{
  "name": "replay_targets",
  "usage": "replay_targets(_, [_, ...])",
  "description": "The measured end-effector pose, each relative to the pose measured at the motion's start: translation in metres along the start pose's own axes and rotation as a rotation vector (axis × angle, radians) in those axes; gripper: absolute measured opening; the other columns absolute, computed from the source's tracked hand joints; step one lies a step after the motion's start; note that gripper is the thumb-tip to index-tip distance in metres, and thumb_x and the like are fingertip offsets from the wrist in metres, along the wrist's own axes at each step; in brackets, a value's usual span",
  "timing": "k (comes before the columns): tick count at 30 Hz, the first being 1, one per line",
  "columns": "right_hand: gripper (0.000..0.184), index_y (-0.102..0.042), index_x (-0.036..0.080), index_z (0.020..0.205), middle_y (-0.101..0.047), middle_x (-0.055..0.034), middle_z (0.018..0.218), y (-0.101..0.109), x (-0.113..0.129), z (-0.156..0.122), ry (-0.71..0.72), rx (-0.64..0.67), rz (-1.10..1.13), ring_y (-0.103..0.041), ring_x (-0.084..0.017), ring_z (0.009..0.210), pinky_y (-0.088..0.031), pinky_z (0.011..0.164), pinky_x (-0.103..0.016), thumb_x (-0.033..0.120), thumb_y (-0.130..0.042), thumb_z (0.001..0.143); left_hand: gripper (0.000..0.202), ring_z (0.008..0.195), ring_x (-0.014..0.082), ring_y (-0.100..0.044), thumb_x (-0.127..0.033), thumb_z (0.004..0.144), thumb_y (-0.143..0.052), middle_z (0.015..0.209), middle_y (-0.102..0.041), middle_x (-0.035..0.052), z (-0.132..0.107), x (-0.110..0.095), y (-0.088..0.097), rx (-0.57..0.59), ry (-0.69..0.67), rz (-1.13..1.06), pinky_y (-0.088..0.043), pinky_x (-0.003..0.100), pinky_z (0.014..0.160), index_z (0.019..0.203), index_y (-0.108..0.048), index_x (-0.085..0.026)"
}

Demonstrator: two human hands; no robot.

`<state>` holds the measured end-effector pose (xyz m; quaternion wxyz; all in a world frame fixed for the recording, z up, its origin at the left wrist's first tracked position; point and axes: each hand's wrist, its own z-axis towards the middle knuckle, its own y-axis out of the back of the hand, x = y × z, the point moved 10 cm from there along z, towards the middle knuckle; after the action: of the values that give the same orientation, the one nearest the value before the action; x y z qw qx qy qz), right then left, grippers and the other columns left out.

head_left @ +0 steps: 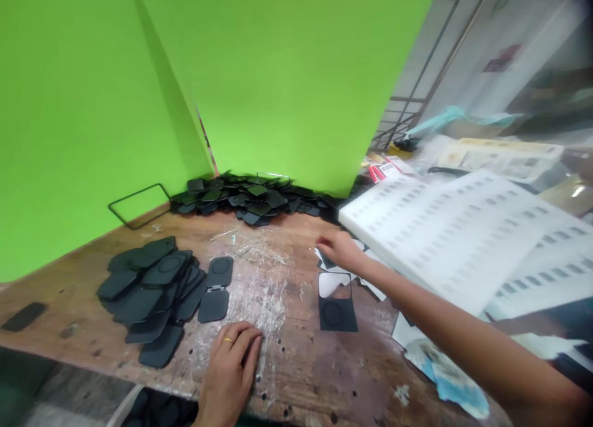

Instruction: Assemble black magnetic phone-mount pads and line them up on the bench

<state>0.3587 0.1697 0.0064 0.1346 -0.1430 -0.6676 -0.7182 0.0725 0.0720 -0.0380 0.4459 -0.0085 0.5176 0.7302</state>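
Observation:
My left hand (231, 368), with a ring on one finger, rests on the worn table near its front edge. Its fingers lie loosely on the wood and hold nothing visible. Just beyond it is a black hinged two-panel piece (215, 303), unfolded, with a ring mark on its upper panel. My right hand (340, 251) reaches over some white and black sheets (328, 266); its fingers are bent together, and what they pinch, if anything, is hidden. Nearer me lies a black card (338, 316) with a ring mark and a white window above it.
A pile of black panels (152, 291) stands at left, and a longer heap (259, 198) lines the green screen (278, 75). A thin black frame (139, 206) leans there. White foam trays (445, 235) cover the right side. Below the front edge, a bin (155, 408) holds black pieces.

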Motion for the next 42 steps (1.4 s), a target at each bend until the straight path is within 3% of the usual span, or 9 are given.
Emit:
replay_targets(8, [0.031, -0.065, 0.011, 0.111, -0.06, -0.0201, 0.119, -0.049, 0.055, 0.113, 0.109, -0.149, -0.244, -0.049, -0.027, 0.107, -0.038, 0.09, -0.039, 0.008, -0.039, 0.094, 0.016, 0.098, 0.0216, -0.062, -0.027, 0.096, -0.054, 0.102, -0.064, 0.0069, -0.007, 0.005, -0.003, 0.008, -0.037, 0.072, -0.054, 0.033, 0.084, 0.107, -0.065, -0.025])
replay_targets(14, [0.029, -0.068, 0.012, 0.103, -0.063, -0.0186, 0.111, -0.06, 0.07, 0.138, 0.238, -0.144, -0.358, -0.047, -0.029, 0.107, -0.037, 0.088, -0.041, 0.009, -0.041, 0.094, 0.016, 0.096, 0.0209, -0.063, -0.027, 0.096, -0.054, 0.101, -0.065, 0.0071, -0.011, 0.007, -0.003, -0.005, -0.062, 0.052, -0.055, 0.031, 0.084, 0.106, -0.065, -0.024])
replay_targets(22, [0.034, -0.067, 0.009, 0.112, -0.067, -0.0202, 0.109, -0.05, 0.08, 0.034, 0.462, -0.146, -0.414, -0.054, -0.029, 0.099, -0.043, 0.086, -0.043, 0.009, -0.039, 0.094, 0.016, 0.098, 0.0224, -0.062, -0.022, 0.095, -0.053, 0.101, -0.066, 0.0075, -0.007, 0.001, 0.003, -0.015, 0.08, -0.053, -0.054, 0.036, 0.086, 0.102, -0.067, -0.024])
replay_targets(27, [0.043, -0.059, 0.013, 0.132, -0.065, -0.0181, 0.125, -0.026, 0.086, -0.059, 0.663, -0.328, -0.31, -0.057, -0.03, 0.113, -0.047, 0.091, -0.045, 0.01, -0.04, 0.093, 0.019, 0.095, 0.0213, -0.063, -0.024, 0.095, -0.052, 0.096, -0.068, 0.0076, -0.002, 0.003, 0.015, -0.061, 0.135, -0.232, -0.053, 0.036, 0.087, 0.097, -0.071, -0.022])
replay_targets(30, [0.052, -0.049, 0.019, 0.143, -0.065, -0.0146, 0.129, -0.019, 0.091, -0.104, 0.717, -0.378, -0.224, -0.058, -0.029, 0.118, -0.048, 0.094, -0.045, 0.01, -0.039, 0.094, 0.025, 0.098, 0.0228, -0.064, -0.034, 0.096, -0.05, 0.097, -0.07, 0.0087, 0.003, 0.011, 0.016, -0.04, 0.317, -0.448, -0.052, 0.038, 0.091, 0.095, -0.072, -0.021])
replay_targets(33, [0.057, -0.039, 0.023, 0.151, -0.066, -0.0125, 0.128, -0.023, 0.107, -0.138, 0.771, -0.361, -0.164, -0.059, -0.029, 0.119, -0.05, 0.093, -0.046, 0.011, -0.039, 0.095, 0.036, 0.106, 0.0241, -0.065, -0.045, 0.094, -0.053, 0.109, -0.071, 0.0104, 0.002, 0.006, -0.006, 0.092, 0.624, -0.831, -0.05, 0.041, 0.098, 0.113, -0.068, -0.019])
replay_targets(35, [0.059, -0.034, 0.021, 0.153, -0.067, -0.0128, 0.127, -0.028, 0.122, -0.156, 0.799, -0.34, -0.13, -0.06, -0.03, 0.117, -0.05, 0.092, -0.047, 0.012, -0.04, 0.095, 0.049, 0.109, 0.0244, -0.064, -0.049, 0.089, -0.061, 0.118, -0.068, 0.0117, 0.0, -0.011, -0.024, 0.153, 0.77, -1.152, -0.051, 0.042, 0.098, 0.127, -0.06, -0.018])
replay_targets(38, [0.064, -0.033, 0.024, 0.153, -0.068, -0.012, 0.125, -0.033, 0.139, -0.169, 0.792, -0.299, -0.013, -0.061, -0.03, 0.116, -0.051, 0.095, -0.049, 0.01, -0.045, 0.092, 0.055, 0.105, 0.0248, -0.065, -0.046, 0.078, -0.075, 0.119, -0.066, 0.0134, 0.002, -0.035, -0.038, 0.174, 0.858, -1.486, -0.057, 0.039, 0.087, 0.121, -0.059, -0.015])
replay_targets(42, [0.067, -0.036, 0.032, 0.15, -0.052, -0.011, 0.145, -0.029, 0.123, -0.15, 0.483, -0.211, 0.494, -0.05, -0.029, 0.133, -0.045, 0.107, -0.051, 0.015, -0.052, 0.087, 0.051, 0.084, 0.0196, -0.069, -0.04, 0.071, -0.082, 0.102, -0.068, 0.0091, -0.008, -0.035, -0.043, 0.184, 0.973, -1.499, -0.06, 0.031, 0.066, 0.11, -0.059, -0.015])
